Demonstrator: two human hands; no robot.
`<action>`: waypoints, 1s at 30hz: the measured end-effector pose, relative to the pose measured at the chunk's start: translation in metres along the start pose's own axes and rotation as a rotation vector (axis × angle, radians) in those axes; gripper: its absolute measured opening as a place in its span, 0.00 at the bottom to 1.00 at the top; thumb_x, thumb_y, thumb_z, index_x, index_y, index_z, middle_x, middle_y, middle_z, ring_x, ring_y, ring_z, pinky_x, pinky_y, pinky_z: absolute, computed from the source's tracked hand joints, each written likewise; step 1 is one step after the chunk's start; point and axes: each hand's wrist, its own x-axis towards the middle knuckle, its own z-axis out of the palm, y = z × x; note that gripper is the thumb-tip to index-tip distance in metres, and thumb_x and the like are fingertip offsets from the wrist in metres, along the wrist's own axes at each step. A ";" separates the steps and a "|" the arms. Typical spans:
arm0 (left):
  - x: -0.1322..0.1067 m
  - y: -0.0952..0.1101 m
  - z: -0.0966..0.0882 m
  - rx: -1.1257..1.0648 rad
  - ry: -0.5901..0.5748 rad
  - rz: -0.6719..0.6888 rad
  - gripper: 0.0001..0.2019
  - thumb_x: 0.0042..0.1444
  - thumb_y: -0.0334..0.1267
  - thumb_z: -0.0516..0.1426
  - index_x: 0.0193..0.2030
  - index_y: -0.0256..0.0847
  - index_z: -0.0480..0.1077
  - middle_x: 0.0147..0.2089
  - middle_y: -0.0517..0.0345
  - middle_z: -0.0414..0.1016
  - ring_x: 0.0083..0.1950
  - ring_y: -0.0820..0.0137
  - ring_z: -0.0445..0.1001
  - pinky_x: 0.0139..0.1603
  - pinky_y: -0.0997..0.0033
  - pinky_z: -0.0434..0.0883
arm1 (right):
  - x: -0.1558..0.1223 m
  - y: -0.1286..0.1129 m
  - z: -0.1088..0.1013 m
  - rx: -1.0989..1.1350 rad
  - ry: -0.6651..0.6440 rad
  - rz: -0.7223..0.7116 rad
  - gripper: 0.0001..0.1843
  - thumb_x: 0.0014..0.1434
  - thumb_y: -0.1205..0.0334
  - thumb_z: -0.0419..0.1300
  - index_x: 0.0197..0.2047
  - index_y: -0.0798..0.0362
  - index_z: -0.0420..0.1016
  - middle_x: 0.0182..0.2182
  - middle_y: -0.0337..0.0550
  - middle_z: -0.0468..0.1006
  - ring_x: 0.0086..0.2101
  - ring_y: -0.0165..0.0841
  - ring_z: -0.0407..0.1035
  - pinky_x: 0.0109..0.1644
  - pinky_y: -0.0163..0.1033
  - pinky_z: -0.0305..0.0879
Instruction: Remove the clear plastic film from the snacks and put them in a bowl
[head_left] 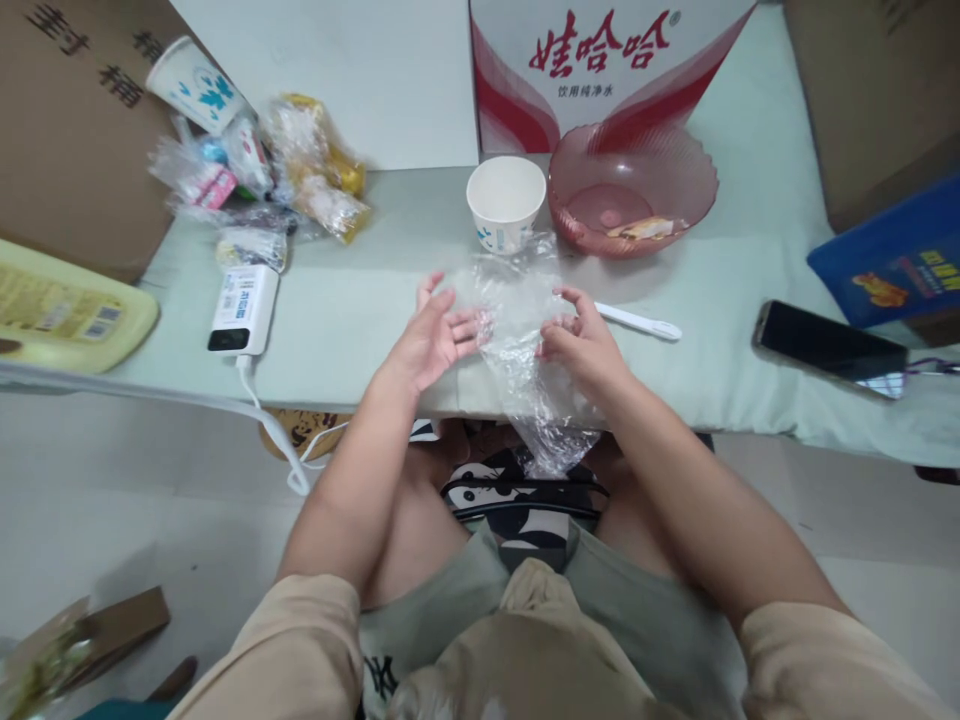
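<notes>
A clear crumpled plastic bag (525,350) lies over the front edge of the pale green table (360,320) and hangs down toward my lap. My left hand (435,335) rests at the bag's left side, fingers stretched and touching the film. My right hand (581,345) is on the bag's right side with its fingers curled and pinching the plastic. Just behind the bag stands a white paper cup (505,203), and a thin white stick-like utensil (637,321) lies to the right of my right hand.
A pink translucent bowl (632,190) sits behind, before a red-and-white carton (600,60). A white power bank (244,308) with cable, snack wrappers (300,175), and a tipped paper cup (196,86) lie left. A phone (829,348) and blue box (892,260) lie right.
</notes>
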 end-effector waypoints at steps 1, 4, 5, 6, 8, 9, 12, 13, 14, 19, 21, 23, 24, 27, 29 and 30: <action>-0.003 -0.004 0.005 0.017 -0.055 -0.039 0.33 0.61 0.56 0.58 0.68 0.52 0.51 0.47 0.45 0.80 0.42 0.61 0.83 0.41 0.59 0.78 | 0.001 0.002 0.001 0.034 0.035 0.019 0.33 0.55 0.61 0.61 0.62 0.44 0.57 0.31 0.33 0.73 0.27 0.33 0.74 0.36 0.43 0.77; -0.012 -0.011 0.017 0.140 -0.070 0.019 0.44 0.56 0.47 0.65 0.73 0.54 0.44 0.42 0.50 0.80 0.35 0.63 0.81 0.40 0.59 0.78 | 0.002 0.003 0.000 0.092 0.086 0.041 0.35 0.56 0.55 0.63 0.64 0.43 0.55 0.35 0.37 0.76 0.30 0.34 0.76 0.38 0.43 0.78; -0.014 -0.011 0.019 0.181 -0.047 0.058 0.45 0.55 0.44 0.65 0.73 0.54 0.43 0.40 0.53 0.80 0.34 0.65 0.80 0.40 0.59 0.78 | 0.000 0.003 -0.001 0.092 0.093 0.027 0.38 0.56 0.53 0.63 0.66 0.43 0.53 0.39 0.40 0.78 0.31 0.34 0.77 0.38 0.43 0.78; -0.016 -0.010 0.020 0.215 -0.015 0.104 0.45 0.55 0.41 0.65 0.73 0.54 0.43 0.38 0.55 0.80 0.33 0.66 0.80 0.40 0.61 0.77 | -0.003 0.002 -0.003 0.074 0.094 -0.004 0.42 0.56 0.50 0.64 0.69 0.41 0.50 0.45 0.44 0.78 0.33 0.35 0.78 0.38 0.43 0.78; -0.020 -0.006 0.019 0.260 0.041 0.197 0.38 0.58 0.39 0.62 0.71 0.52 0.48 0.37 0.57 0.79 0.34 0.68 0.79 0.42 0.63 0.77 | -0.012 0.000 -0.006 -0.023 0.066 -0.102 0.52 0.54 0.46 0.67 0.74 0.38 0.42 0.59 0.53 0.73 0.38 0.37 0.79 0.40 0.44 0.78; -0.022 -0.004 0.018 0.276 0.045 0.238 0.33 0.59 0.39 0.60 0.69 0.51 0.52 0.37 0.57 0.79 0.35 0.69 0.78 0.43 0.64 0.76 | -0.017 0.000 -0.008 -0.088 0.037 -0.160 0.56 0.53 0.46 0.68 0.75 0.36 0.38 0.65 0.55 0.66 0.41 0.38 0.78 0.42 0.45 0.78; -0.026 -0.003 0.011 0.353 -0.069 0.305 0.30 0.55 0.38 0.63 0.64 0.49 0.61 0.41 0.56 0.78 0.40 0.68 0.78 0.43 0.67 0.75 | -0.028 0.003 -0.014 -0.277 -0.062 -0.329 0.58 0.52 0.50 0.70 0.76 0.34 0.38 0.74 0.54 0.45 0.48 0.39 0.76 0.49 0.48 0.77; -0.026 -0.004 0.009 0.401 -0.113 0.311 0.32 0.52 0.37 0.64 0.64 0.49 0.62 0.41 0.56 0.78 0.40 0.68 0.77 0.42 0.68 0.75 | -0.029 0.005 -0.015 -0.349 -0.087 -0.373 0.55 0.52 0.53 0.69 0.76 0.35 0.43 0.75 0.52 0.42 0.48 0.39 0.75 0.51 0.49 0.76; -0.027 -0.006 0.008 0.464 -0.144 0.313 0.33 0.51 0.35 0.65 0.64 0.48 0.63 0.41 0.57 0.77 0.39 0.69 0.76 0.41 0.69 0.74 | -0.029 0.008 -0.016 -0.434 -0.103 -0.406 0.51 0.53 0.55 0.68 0.75 0.36 0.48 0.75 0.51 0.41 0.48 0.38 0.75 0.54 0.50 0.75; -0.026 -0.009 0.009 0.752 -0.134 0.384 0.20 0.55 0.32 0.58 0.55 0.44 0.72 0.37 0.59 0.77 0.34 0.72 0.72 0.41 0.68 0.71 | -0.020 0.014 -0.015 -0.903 -0.059 -0.458 0.21 0.58 0.64 0.60 0.55 0.47 0.77 0.67 0.52 0.60 0.50 0.44 0.72 0.60 0.57 0.69; -0.027 -0.007 0.012 0.743 -0.105 0.402 0.20 0.56 0.34 0.59 0.57 0.43 0.71 0.36 0.60 0.76 0.33 0.72 0.71 0.40 0.69 0.70 | -0.017 0.011 -0.012 -0.996 0.020 -0.516 0.10 0.60 0.63 0.59 0.42 0.48 0.80 0.66 0.51 0.64 0.57 0.50 0.67 0.63 0.60 0.64; -0.028 -0.005 0.013 0.712 -0.078 0.384 0.26 0.56 0.38 0.61 0.63 0.45 0.66 0.35 0.61 0.76 0.32 0.72 0.70 0.39 0.69 0.70 | -0.017 0.005 -0.010 -0.996 0.081 -0.587 0.07 0.60 0.62 0.58 0.36 0.48 0.79 0.64 0.48 0.68 0.62 0.52 0.63 0.66 0.62 0.58; -0.029 -0.004 0.013 0.704 -0.076 0.369 0.30 0.55 0.40 0.62 0.65 0.45 0.63 0.35 0.61 0.76 0.32 0.72 0.70 0.40 0.69 0.70 | -0.018 0.003 -0.009 -0.960 0.089 -0.617 0.06 0.60 0.62 0.58 0.35 0.48 0.78 0.63 0.48 0.71 0.63 0.52 0.62 0.66 0.62 0.57; -0.028 -0.005 0.011 0.750 -0.095 0.369 0.36 0.50 0.42 0.66 0.66 0.46 0.61 0.40 0.59 0.75 0.39 0.68 0.73 0.46 0.65 0.71 | -0.021 -0.003 -0.010 -0.765 0.033 -0.652 0.03 0.58 0.61 0.58 0.34 0.48 0.74 0.51 0.47 0.81 0.59 0.49 0.69 0.63 0.59 0.61; -0.026 -0.006 0.009 0.817 -0.057 0.427 0.28 0.48 0.41 0.67 0.57 0.43 0.70 0.47 0.54 0.73 0.49 0.63 0.72 0.55 0.59 0.70 | -0.024 -0.005 -0.013 -0.611 -0.019 -0.610 0.03 0.58 0.61 0.58 0.33 0.48 0.72 0.42 0.46 0.83 0.53 0.47 0.74 0.58 0.55 0.66; -0.025 -0.006 0.009 0.827 -0.032 0.462 0.22 0.47 0.41 0.67 0.49 0.41 0.73 0.50 0.51 0.71 0.55 0.59 0.70 0.60 0.56 0.68 | -0.025 -0.005 -0.014 -0.534 -0.035 -0.569 0.03 0.59 0.60 0.58 0.33 0.48 0.71 0.39 0.45 0.83 0.50 0.46 0.76 0.56 0.54 0.68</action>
